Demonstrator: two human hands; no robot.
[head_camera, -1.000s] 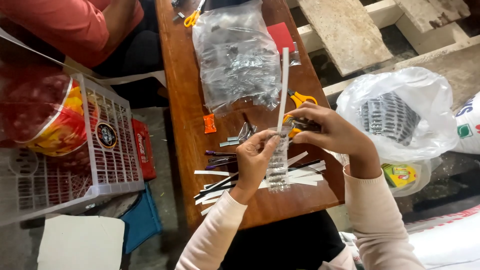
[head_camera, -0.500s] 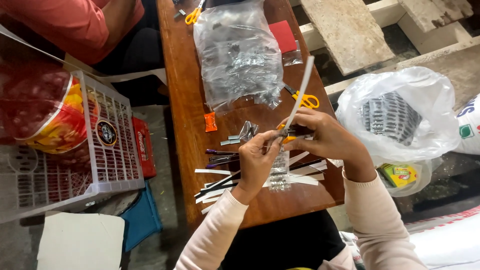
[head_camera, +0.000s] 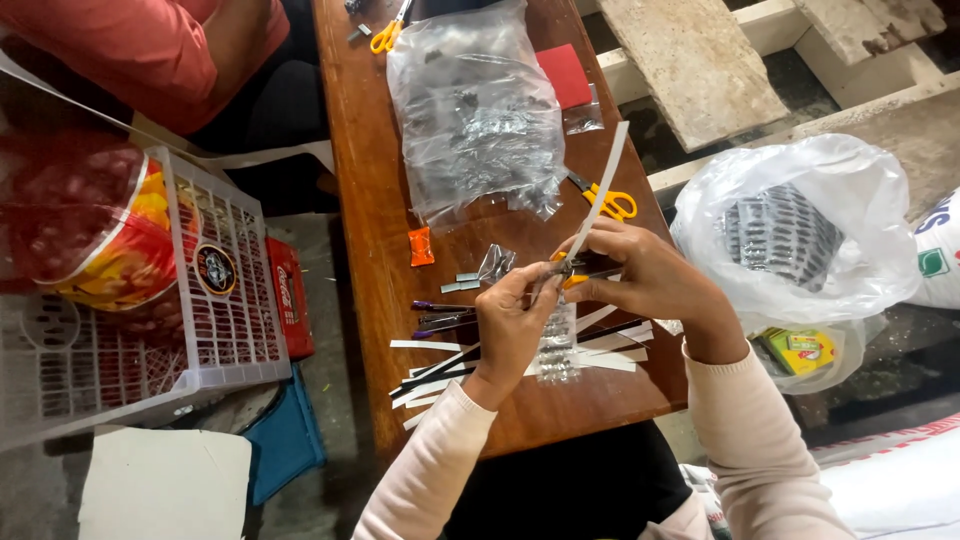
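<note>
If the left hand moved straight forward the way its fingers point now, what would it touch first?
The left hand points up and right, toward the right hand. It would probably first meet the long white paper strip pinched between both hands, then the right hand's fingers; depth is unclear.

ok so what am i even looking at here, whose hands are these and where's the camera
There is no machine here. The camera sits on a person's head and looks down, so the two arms in pale sleeves coming up from the bottom edge are that person's own. The left hand and right hand meet over a narrow wooden table. Together they pinch a long white strip that slants up and away, and below them hangs a small clear packet of tiny metal bits.

On the table lie more white strips, a few dark pens, a big clear bag of metal parts, yellow-handled scissors and a red card. A white plastic basket stands to the left, a white bag to the right. Another person in a red top sits at the top left.
</note>
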